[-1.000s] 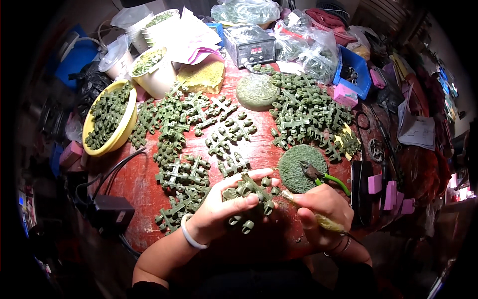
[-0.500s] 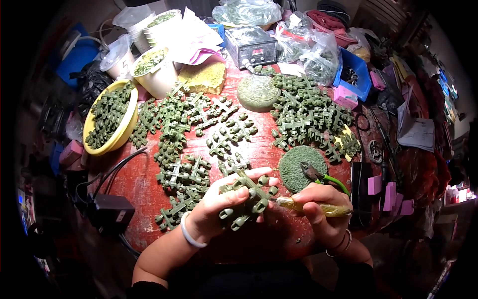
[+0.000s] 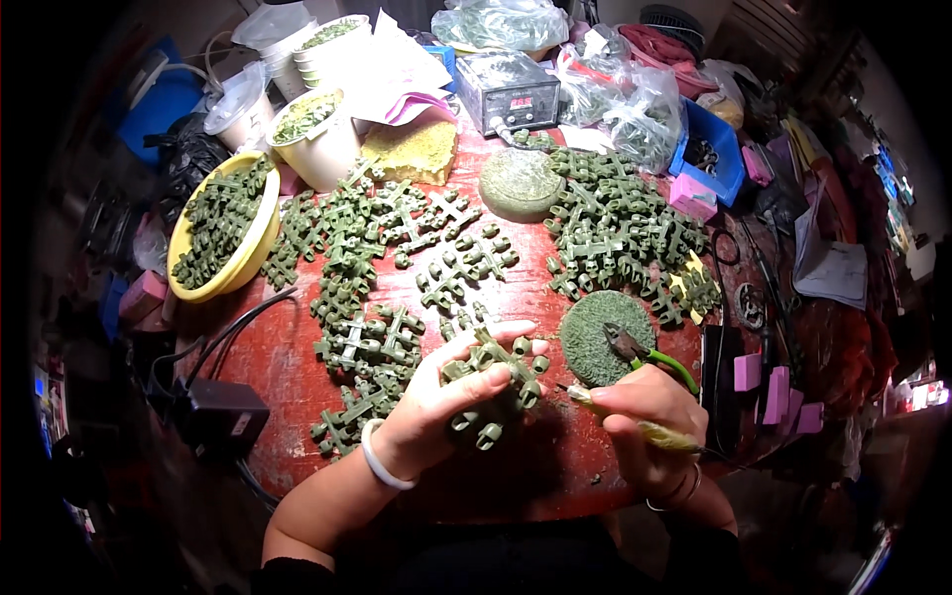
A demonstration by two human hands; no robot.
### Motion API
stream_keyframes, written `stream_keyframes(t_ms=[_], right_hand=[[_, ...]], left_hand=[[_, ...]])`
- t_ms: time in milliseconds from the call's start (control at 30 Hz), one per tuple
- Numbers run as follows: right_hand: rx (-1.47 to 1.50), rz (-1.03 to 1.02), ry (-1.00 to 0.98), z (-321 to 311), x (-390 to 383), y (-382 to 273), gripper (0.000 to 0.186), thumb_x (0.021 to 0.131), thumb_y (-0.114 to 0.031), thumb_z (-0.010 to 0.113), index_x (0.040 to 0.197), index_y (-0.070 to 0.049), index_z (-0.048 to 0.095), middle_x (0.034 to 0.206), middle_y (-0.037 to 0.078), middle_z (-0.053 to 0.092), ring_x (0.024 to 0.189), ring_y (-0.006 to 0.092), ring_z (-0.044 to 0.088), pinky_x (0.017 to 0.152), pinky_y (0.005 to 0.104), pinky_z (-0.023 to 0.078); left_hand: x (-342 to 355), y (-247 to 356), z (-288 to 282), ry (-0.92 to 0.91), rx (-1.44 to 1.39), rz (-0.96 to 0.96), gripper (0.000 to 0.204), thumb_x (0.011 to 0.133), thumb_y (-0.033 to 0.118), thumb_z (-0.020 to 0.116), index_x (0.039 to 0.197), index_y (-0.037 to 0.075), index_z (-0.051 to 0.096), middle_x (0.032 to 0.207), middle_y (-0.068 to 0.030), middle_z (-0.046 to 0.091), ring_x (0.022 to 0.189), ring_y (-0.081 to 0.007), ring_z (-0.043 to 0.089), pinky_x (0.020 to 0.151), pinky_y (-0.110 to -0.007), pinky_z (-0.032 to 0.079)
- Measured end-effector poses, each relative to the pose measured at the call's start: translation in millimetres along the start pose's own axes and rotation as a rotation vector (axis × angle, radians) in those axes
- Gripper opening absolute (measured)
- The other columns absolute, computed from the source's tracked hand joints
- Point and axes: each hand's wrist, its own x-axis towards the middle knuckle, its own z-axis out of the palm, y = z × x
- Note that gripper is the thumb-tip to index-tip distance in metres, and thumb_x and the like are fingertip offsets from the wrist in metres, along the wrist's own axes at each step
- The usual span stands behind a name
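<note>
Closest to me, over the near edge of the red tabletop (image 3: 297, 342), the person's left hand (image 3: 446, 392) has its thumb and fingers clamped on a green moulded piece (image 3: 517, 374) — a stem with small rounded knobs along its sides. It is held up off the surface, tilted. The right hand (image 3: 650, 426), closer to the near right corner, pinches a pen-like tool (image 3: 666, 436) between thumb and forefinger, how the other fingers sit I cannot quite tell. The tool's tip points at the piece, near it but apart.

Just beyond the right hand lies a round green pad (image 3: 585, 342) with green-handled pliers (image 3: 674, 364) resting across it. A black box (image 3: 220, 416) sits by the left edge; pink blocks (image 3: 776, 395) stand by the right edge.

Further in, similar green pieces spread in a left-hand heap (image 3: 342, 268) and a thicker right-hand heap (image 3: 625, 223). Left of them a yellow basin (image 3: 260, 248), full of more, leans at the left edge.

Toward the far edge I see a paler round pad (image 3: 520, 184), a yellow sponge (image 3: 412, 154), a white bucket (image 3: 327, 164), a control box (image 3: 508, 94) with a lit red display, and — by the far right corner — a blue bin (image 3: 716, 159).
</note>
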Motion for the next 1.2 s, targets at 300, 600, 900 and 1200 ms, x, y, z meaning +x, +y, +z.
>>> stream_keyframes(t_ms=[300,600,900,1200], right_hand=[[-0.035,-0.057,-0.132,-0.5,0.8,1.4,0.020,0.088,-0.013,0.075,0.103,-0.001,0.070,0.083,0.010,0.068,0.064,0.0238,0.062,0.057,0.0327,0.048],[0.001,0.059,-0.084,-1.9,2.6,0.8,0.019,0.091,-0.015,0.072,0.104,-0.001,0.070,0.081,0.011,0.068,0.064,0.0235,0.062,0.057,0.0320,0.048],[0.333,0.417,0.145,-2.5,-4.9,2.5,0.024,0.097,-0.016,0.064,0.115,-0.001,0.067,0.094,0.012,0.072,0.069,0.0166,0.066,0.060,0.0268,0.053],[0.352,0.475,-0.082,3.6,0.6,3.3,0.019,0.087,0.009,0.064,0.103,-0.001,0.069,0.096,0.008,0.069,0.090,0.0155,0.066,0.082,0.0280,0.052]], left_hand=[[1.7,1.3,3.9,-0.046,-0.007,0.016,0.058,0.094,0.012,0.066,0.145,0.000,0.042,0.139,-0.0131,0.056,0.110,-0.0199,0.063,0.091,-0.036,0.054],[1.7,2.2,5.2,-0.035,0.006,0.015,0.065,0.093,0.020,0.066,0.147,0.000,0.038,0.143,-0.0167,0.052,0.112,-0.0236,0.062,0.090,-0.037,0.054],[1.2,-2.2,-1.1,-0.213,0.009,-0.097,0.042,0.099,0.017,0.059,0.136,-0.001,0.052,0.133,-0.0153,0.061,0.108,-0.0218,0.065,0.092,-0.034,0.053],[-4.0,-7.4,-9.4,-0.293,-0.018,-0.301,0.046,0.100,0.025,0.061,0.137,0.000,0.052,0.124,-0.0156,0.064,0.108,-0.0238,0.065,0.095,-0.037,0.052]])
